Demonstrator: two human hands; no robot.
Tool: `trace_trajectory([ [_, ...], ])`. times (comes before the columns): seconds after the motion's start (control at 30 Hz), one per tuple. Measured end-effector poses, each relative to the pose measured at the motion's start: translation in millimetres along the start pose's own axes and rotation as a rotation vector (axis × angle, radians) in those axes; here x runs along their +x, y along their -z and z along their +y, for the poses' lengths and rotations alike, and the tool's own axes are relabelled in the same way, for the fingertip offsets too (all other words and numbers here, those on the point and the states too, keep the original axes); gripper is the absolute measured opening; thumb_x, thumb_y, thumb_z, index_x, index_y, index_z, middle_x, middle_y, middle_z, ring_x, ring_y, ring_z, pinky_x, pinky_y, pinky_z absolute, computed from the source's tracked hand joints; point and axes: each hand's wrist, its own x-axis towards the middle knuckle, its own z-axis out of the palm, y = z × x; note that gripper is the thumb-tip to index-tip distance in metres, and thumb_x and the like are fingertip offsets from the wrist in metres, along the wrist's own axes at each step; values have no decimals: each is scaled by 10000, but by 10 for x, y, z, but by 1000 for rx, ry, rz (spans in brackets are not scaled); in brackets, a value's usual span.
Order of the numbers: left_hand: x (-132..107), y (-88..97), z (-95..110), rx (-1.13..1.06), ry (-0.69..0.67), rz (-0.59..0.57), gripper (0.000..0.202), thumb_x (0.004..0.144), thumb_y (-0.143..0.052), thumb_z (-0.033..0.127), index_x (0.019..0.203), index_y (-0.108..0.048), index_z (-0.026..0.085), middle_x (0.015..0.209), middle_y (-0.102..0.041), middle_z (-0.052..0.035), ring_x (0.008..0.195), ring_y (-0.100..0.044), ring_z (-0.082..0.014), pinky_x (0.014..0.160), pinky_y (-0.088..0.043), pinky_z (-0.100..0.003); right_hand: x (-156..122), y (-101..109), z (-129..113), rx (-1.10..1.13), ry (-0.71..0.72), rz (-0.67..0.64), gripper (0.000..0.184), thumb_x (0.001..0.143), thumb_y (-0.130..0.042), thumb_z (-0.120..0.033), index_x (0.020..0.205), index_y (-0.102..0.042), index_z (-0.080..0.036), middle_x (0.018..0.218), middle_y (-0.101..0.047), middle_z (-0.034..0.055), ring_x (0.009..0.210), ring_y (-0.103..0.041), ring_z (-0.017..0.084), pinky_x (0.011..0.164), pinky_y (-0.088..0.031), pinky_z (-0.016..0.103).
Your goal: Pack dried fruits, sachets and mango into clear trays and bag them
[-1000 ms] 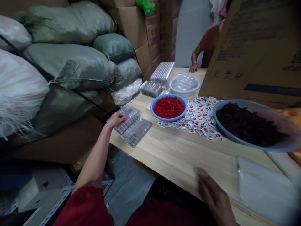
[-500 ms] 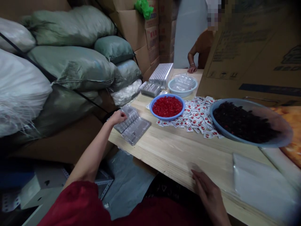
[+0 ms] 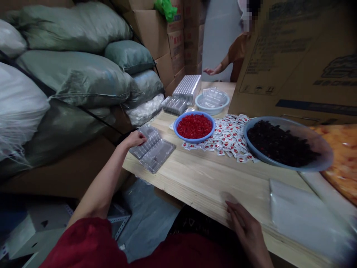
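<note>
At the table's left front corner lies an opened clear plastic clamshell tray (image 3: 157, 154), its ribbed half tilted up on the left. My left hand (image 3: 136, 139) has its fingers pinched together at the ribbed half; exactly what the fingertips grip is small and partly hidden. Over the table's front edge, my right hand (image 3: 247, 229) hangs with fingers stretched out and nothing visible in them. Beyond the tray stands a blue bowl of small red pieces (image 3: 194, 126). Small white-and-red sachets (image 3: 230, 136) are heaped to its right.
A large basin of dark pieces (image 3: 281, 143) stands at right, near a plastic sheet (image 3: 304, 212) and orange items (image 3: 343, 156). Farther back are stacked clear trays (image 3: 186, 89) and a pale basin (image 3: 212, 108). Sacks (image 3: 78, 74) line the left; a carton (image 3: 295, 67) blocks the right. Another person's hand (image 3: 212, 71) is behind.
The view has turned slightly, so things sit a little farther left. The other person's hand has lifted off the table and reached left. My hands keep nearly the same poses.
</note>
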Motion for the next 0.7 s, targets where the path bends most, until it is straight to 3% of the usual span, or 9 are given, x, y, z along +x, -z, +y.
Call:
trace_trajectory([
  [0.17,38,48,82,14,-27,11,99,560,-637,278,501,-676,209,453,-599,-10,507,-570,-179,543,-395,-265,-48,18,42,-18,26,3,309,994,-499,-359,1167,-703,-204,1116,-743,84,1001,-731,232,849,-621,341],
  [0.33,-50,13,14,-51,-27,99,161,590,-622,334,563,-686,189,506,-602,8,550,-541,-152,544,-366,-243,-57,25,160,-46,54,-15,318,981,-520,-377,1173,-713,-212,1137,-746,73,1044,-723,242,873,-617,341],
  [0.53,-144,2,-123,-187,11,202,332,649,-620,470,688,-696,149,559,-605,2,546,-494,-131,517,-337,-232,39,27,-8,66,-25,3,323,982,-518,-403,1157,-713,-214,1100,-746,79,944,-743,225,791,-633,317],
  [0.7,-95,93,-109,-245,13,201,379,615,-671,513,688,-698,143,599,-643,-22,550,-490,-129,510,-341,-229,54,-2,-94,113,-43,27,339,972,-527,-435,1134,-721,-208,1067,-748,88,907,-745,232,740,-639,316],
])
